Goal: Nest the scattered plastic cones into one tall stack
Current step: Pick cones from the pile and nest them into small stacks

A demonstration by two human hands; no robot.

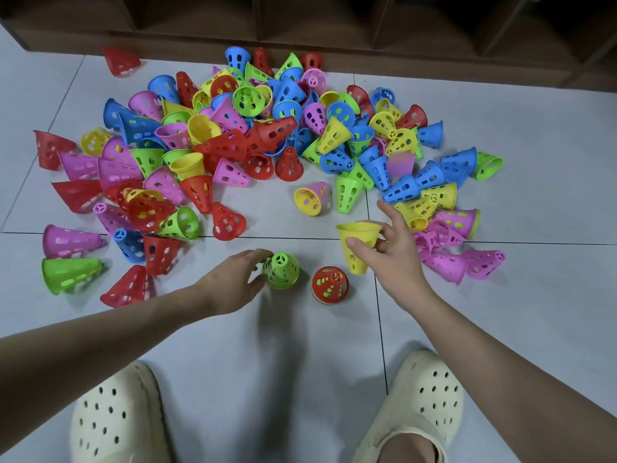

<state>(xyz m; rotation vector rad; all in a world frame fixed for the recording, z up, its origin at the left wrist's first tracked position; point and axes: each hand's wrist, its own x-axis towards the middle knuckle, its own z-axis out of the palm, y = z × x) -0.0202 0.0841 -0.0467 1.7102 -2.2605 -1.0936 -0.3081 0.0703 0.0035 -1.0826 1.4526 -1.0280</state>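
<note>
A strip of bare tiled floor (293, 345) lies open between the person's two cream clogs (117, 416) and the heap of plastic cones (253, 135), which spreads from the left edge of view almost to the right and backs onto a dark wooden shelf unit (334, 25) along the top. One red cone (120, 61) lies apart at the shelf's foot.

The left hand (230, 282) reaches low over the floor, its fingers curled round the side of a green cone (281, 270) that stands upright, narrow end up. Just beside it to the right, apart from both hands, stands a red cone (330, 284), also narrow end up; a yellowish rim shows under its base, so it seems to sit on at least one other cone, though how many cannot be told.

The right hand (392, 252) holds a yellow cone (357, 243) mouth upward, thumb on the near side and curled fingers behind, the index finger stretched out toward the heap. The cone's narrow tip points down near the red one without touching it.

Both forearms are cut off by the lower frame edges. Within the heap many cones overlap, some pushed partly into others, and those underneath are hidden. The shelf compartments are too dark to see into.
</note>
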